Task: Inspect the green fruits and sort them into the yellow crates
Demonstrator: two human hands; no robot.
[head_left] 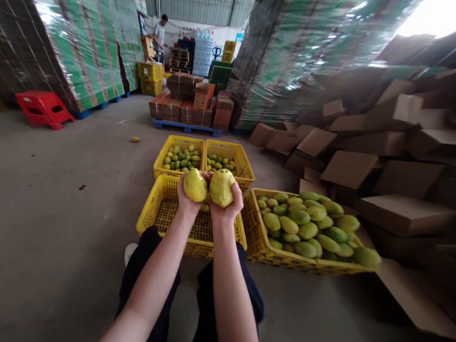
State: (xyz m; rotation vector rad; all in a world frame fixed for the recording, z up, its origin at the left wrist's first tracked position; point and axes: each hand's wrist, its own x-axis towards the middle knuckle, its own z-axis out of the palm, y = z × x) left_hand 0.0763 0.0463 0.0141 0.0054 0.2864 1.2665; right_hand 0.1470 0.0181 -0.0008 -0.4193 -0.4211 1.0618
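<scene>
Left hand (pixel 185 200) clasps one fruit (pixel 195 185), right hand (pixel 229 210) another fruit (pixel 221 187), over a crate (pixel 148 209). Grey floor (pixel 72 196) bears a stool (pixel 42 106), far left.

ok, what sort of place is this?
Probably a fruit-packing warehouse: yellow crates of green-yellow fruit, strapped cardboard on a blue pallet, and tall stacks wrapped in clear film.

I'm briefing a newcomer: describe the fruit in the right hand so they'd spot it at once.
Find the yellow crates on the floor, then look just above the front left crate. It's the lumpy, uneven fruit in the right hand, unlike the smoother, rounder fruit in the left hand.
</scene>
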